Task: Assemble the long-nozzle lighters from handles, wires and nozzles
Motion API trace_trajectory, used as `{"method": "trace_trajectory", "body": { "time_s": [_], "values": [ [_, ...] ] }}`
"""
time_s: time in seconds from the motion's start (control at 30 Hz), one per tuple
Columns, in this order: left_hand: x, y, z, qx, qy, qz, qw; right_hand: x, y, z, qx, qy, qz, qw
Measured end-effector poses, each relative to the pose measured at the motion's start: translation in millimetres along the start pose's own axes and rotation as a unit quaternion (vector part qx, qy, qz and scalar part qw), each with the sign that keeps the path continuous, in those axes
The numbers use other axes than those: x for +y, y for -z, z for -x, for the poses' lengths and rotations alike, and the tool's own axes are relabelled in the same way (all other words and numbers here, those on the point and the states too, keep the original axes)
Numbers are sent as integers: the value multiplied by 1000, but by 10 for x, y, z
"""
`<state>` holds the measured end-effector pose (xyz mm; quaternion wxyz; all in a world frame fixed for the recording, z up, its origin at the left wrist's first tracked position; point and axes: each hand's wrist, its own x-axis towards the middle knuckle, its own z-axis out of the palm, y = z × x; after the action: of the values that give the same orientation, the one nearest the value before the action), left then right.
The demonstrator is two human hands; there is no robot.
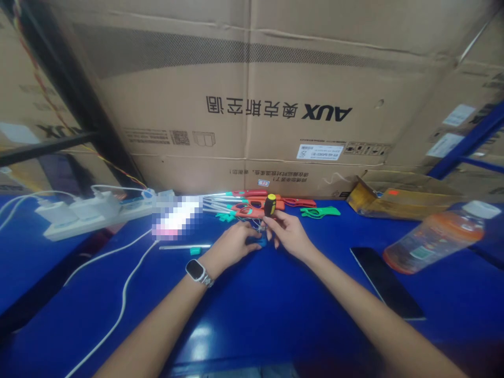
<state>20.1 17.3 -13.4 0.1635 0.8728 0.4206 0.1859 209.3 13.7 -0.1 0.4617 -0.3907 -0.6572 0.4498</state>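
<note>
A small blue plastic piece (259,242) is gripped between the thumb and fingers of the left hand (236,244), low over the glossy blue surface (275,315); whether the surface is touched by it cannot be told. A screwdriver with a yellow-and-black handle (270,205) is held near-upright in the closed fingers of the right hand (289,231), handle end up; its tip is hidden. Thin pale wires (260,227) are seen between the two hands, just beyond the blue piece.

Behind the hands, red and orange plastic lighters with metal tubes (252,211) are laid side by side, tubes to the left. A green plastic handle shell (328,212) is placed to their right. A slim metal rod (175,247) with a teal plastic cap (195,251) beside it is noted near the left wrist, on which a square-faced watch (196,270) is worn.

At right, a black flat phone (386,281) is located near a clear bottle of orange liquid (437,239), which appears tilted. At far left, white plugs are seated in a white power strip (134,214).
</note>
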Motion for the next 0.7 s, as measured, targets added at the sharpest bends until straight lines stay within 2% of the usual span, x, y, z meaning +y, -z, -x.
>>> {"method": "trace_trajectory", "body": {
  "time_s": [0.13,0.3,0.4,0.47,0.53,0.6,0.7],
  "values": [
    [0,5,-4,-4,7,-6,1000,15,-28,-43,72,47,5,996],
    [2,2,-6,-8,13,-8,1000,32,-101,-44,108,33,-25,993],
    [-2,49,17,-14,10,-16,1000,-24,-57,-14,141,36,-15,989],
    [-5,118,47,-20,7,-25,999,-71,9,42,152,13,2,988],
    [-9,198,80,-24,19,-42,999,-94,84,140,117,-42,51,991],
    [-14,259,107,-31,43,-66,996,-81,145,265,39,-88,155,983],
    [-29,279,123,-38,47,-92,994,-16,185,436,-8,-79,341,937]
  ]
}}
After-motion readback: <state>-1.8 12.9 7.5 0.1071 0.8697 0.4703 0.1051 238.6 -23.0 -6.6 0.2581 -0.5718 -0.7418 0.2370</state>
